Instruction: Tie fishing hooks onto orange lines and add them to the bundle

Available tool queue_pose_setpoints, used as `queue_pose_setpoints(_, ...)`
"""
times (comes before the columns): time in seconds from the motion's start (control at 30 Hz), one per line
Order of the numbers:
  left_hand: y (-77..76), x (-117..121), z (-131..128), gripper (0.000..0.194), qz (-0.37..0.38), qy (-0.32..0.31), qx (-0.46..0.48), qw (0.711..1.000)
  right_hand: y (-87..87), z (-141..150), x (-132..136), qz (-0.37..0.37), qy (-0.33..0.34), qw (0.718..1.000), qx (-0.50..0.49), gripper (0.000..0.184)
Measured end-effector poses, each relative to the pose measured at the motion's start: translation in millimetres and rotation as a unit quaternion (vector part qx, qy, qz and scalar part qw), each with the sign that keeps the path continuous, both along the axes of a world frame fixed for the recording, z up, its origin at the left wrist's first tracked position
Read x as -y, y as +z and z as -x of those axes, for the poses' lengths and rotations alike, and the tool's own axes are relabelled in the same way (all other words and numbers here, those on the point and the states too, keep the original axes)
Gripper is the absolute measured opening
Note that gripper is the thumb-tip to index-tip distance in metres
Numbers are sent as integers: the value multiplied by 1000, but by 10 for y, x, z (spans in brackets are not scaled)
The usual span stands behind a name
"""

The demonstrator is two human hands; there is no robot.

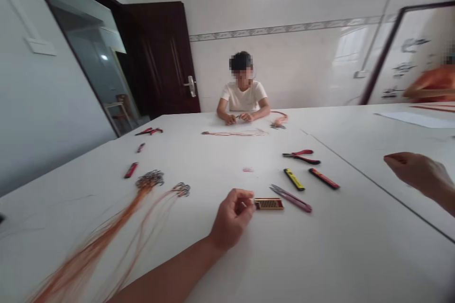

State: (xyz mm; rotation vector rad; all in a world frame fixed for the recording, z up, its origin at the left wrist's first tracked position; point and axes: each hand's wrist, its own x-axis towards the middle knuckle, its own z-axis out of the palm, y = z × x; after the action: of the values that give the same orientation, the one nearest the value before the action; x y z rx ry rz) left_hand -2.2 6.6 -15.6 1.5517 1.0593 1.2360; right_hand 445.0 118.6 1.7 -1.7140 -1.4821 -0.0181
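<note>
While left hand pinches gold-edged case, right hand curled, snips just beside, pliers beyond

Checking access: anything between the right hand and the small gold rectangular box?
Yes: purple-handled metal snips lie between the right hand and the box, close by the box's right end.

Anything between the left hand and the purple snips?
Yes, in the head view: the gold-edged box. Its left end meets the left hand; the purple snips lie beyond its right end.
</note>
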Motion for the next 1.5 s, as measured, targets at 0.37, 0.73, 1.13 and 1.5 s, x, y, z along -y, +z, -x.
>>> queue_pose_setpoints(0.37,504,-124,391,24,-89,83,-225,967,-34,2668,805,-38,347,934,73,15)
queue_pose_setpoints(0.73,664,-420,1499,21,139,163,-494,843,-301,2658,936,-95,436,889,102,19)
queue_pose_setpoints(1.13,549,-461,1519,27,183,135,-552,802,-264,2651,978,-59,421,901,80,28)
queue_pose_setpoints(1.5,588,-433,1520,27,158,135,-518,830,-200,2629,993,-26,423,901,87,28)
